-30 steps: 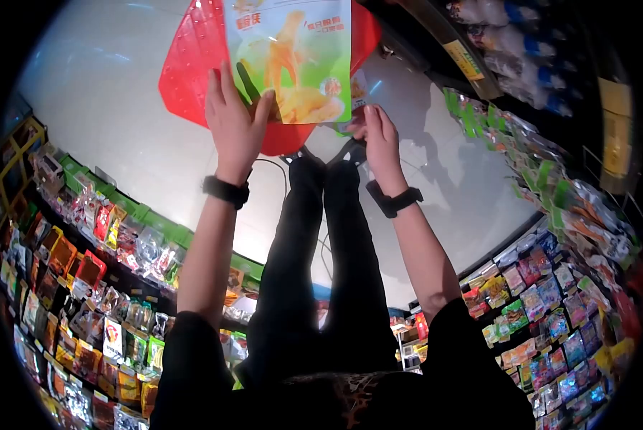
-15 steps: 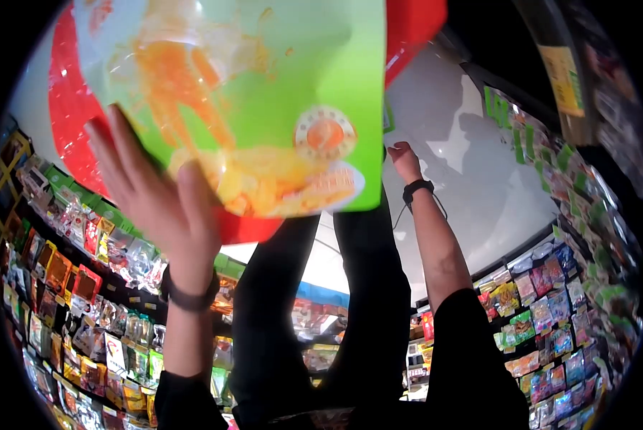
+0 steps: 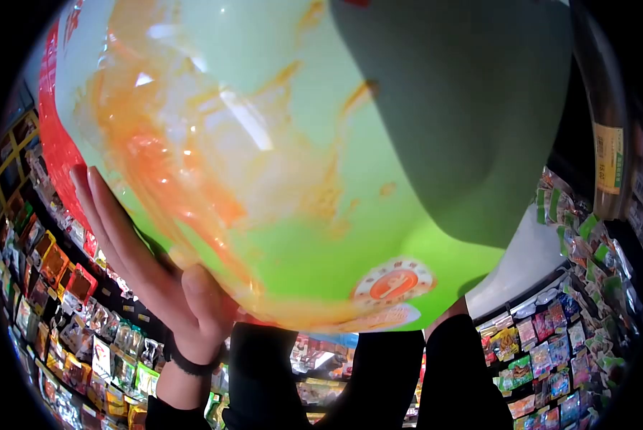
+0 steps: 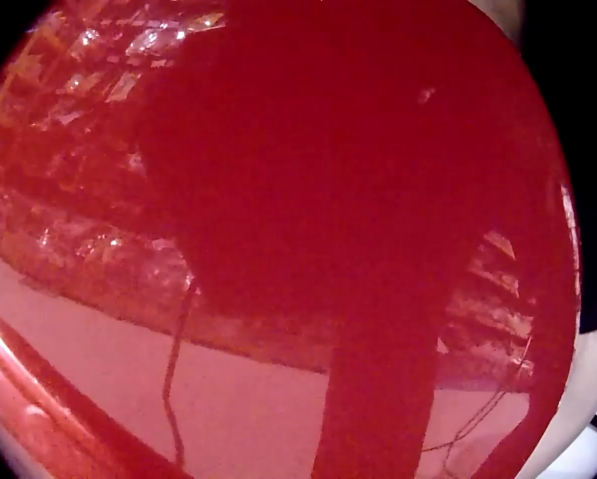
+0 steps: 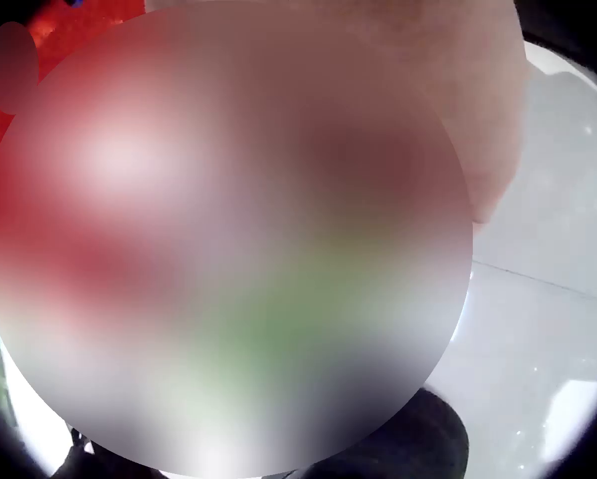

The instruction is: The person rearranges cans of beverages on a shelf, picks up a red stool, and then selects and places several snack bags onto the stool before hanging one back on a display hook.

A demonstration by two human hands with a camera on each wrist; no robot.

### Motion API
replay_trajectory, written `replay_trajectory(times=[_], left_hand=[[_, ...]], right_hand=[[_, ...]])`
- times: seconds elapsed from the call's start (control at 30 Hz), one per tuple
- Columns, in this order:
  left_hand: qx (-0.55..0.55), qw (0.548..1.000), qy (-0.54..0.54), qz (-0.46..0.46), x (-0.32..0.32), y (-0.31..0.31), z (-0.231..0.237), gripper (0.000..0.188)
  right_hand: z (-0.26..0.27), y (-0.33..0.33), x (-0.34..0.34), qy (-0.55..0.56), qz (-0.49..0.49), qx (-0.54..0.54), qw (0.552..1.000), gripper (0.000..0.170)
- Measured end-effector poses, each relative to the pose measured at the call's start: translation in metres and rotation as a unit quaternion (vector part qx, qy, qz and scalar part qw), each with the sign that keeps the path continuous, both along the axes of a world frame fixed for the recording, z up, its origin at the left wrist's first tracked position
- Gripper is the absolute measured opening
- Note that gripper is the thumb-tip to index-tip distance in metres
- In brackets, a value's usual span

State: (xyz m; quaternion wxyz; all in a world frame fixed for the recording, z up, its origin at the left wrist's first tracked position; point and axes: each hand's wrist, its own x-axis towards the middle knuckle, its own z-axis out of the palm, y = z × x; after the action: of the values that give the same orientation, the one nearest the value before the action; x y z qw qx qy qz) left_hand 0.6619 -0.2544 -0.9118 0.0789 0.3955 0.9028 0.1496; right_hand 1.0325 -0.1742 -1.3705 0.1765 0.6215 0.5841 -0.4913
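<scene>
Bodyward, green end (image 3: 336, 276) of packet (image 3: 286, 179)

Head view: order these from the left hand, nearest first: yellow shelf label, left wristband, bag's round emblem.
1. Left wristband, just below the left hand.
2. Round emblem, lower right on the bag.
3. Yellow shelf label, far right.

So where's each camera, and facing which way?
Head: on the head, facing forward and down at a green snack pouch; left hand and dark-clad legs show.
Left wrist: on that wrist, facing glossy red plastic; skin at edge.
Right wrist: on that wrist, facing a large blur; skin above, pale floor at right.
Head and right wrist share floor.
</scene>
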Motion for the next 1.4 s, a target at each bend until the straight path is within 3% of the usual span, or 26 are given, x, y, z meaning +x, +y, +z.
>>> replay_trajectory(times=[0.07, 0.17, 0.27, 0.37, 0.43, 0.53, 0.57, 0.63, 0.7, 0.83, 0.97, 1.0, 1.1, 1.2, 1.23, 1.33, 1.4], left_hand=[[-0.001, 1.0, 0.014, -0.021, -0.001, 0.002, 0.0, 0.077], [-0.006, 0.998, 0.053, -0.035, 0.0, 0.003, -0.001, 0.074], [0.028, 0.994, 0.084, -0.06, -0.005, 0.002, -0.008, 0.075], [0.035, 0.995, 0.077, -0.049, -0.003, 0.002, -0.007, 0.073], [0.022, 0.996, 0.076, -0.036, 0.0, 0.002, -0.004, 0.073], [0.019, 0.998, 0.061, -0.018, 0.003, 0.004, -0.001, 0.072], [0.02, 0.998, 0.053, -0.01, 0.003, 0.005, 0.002, 0.071], [0.013, 0.999, 0.039, 0.003, 0.005, 0.007, 0.007, 0.07], [0.01, 1.0, 0.024, 0.011, 0.006, 0.008, 0.01, 0.069], [0.002, 1.0, 0.009, 0.015, 0.005, 0.01, 0.016, 0.068], [-0.016, 0.999, 0.002, 0.031, 0.005, 0.011, 0.016, 0.068], [-0.018, 0.999, -0.006, 0.036, 0.005, 0.011, 0.017, 0.068], [-0.026, 0.999, -0.019, 0.041, 0.005, 0.011, 0.015, 0.068], [-0.031, 0.998, -0.019, 0.042, 0.005, 0.012, 0.017, 0.07], [-0.033, 0.998, -0.021, 0.045, 0.005, 0.012, 0.017, 0.07], [-0.053, 0.997, -0.02, 0.048, 0.008, 0.011, 0.016, 0.067], [-0.086, 0.995, -0.004, 0.05, 0.007, 0.011, 0.009, 0.062]], right_hand=[[-0.009, -0.003, 0.003, 0.05, 0.024, -0.07, 0.996, 0.042], [0.045, -0.007, -0.014, 0.15, -0.032, -0.11, 0.982, 0.038], [0.072, -0.018, -0.012, 0.114, 0.101, -0.135, 0.979, 0.039], [0.1, -0.046, -0.004, 0.18, 0.057, -0.081, 0.979, 0.038], [0.129, -0.056, -0.01, 0.07, 0.134, -0.083, 0.985, 0.035], [0.198, -0.044, -0.025, 0.005, 0.193, -0.077, 0.978, 0.031], [0.228, -0.034, -0.037, -0.024, 0.26, -0.101, 0.96, 0.03], [0.275, -0.028, -0.046, 0.009, 0.192, -0.096, 0.977, 0.029], [0.298, -0.026, -0.045, 0.004, 0.195, -0.075, 0.978, 0.027], [0.367, -0.021, -0.052, 0.054, 0.055, -0.029, 0.997, 0.024], [0.462, -0.005, -0.073, 0.16, -0.156, 0.0, 0.975, 0.019], [0.482, 0.0, -0.079, 0.181, -0.154, 0.064, 0.969, 0.018], [0.548, 0.022, -0.11, 0.217, -0.03, 0.229, 0.948, 0.011], [0.593, 0.056, -0.169, 0.247, 0.194, 0.338, 0.887, 0.004], [0.603, 0.066, -0.197, 0.257, 0.252, 0.297, 0.885, 0.007], [0.577, 0.062, -0.279, 0.31, 0.285, 0.354, 0.835, 0.01], [0.552, 0.047, -0.315, 0.279, 0.315, 0.331, 0.845, 0.014]])
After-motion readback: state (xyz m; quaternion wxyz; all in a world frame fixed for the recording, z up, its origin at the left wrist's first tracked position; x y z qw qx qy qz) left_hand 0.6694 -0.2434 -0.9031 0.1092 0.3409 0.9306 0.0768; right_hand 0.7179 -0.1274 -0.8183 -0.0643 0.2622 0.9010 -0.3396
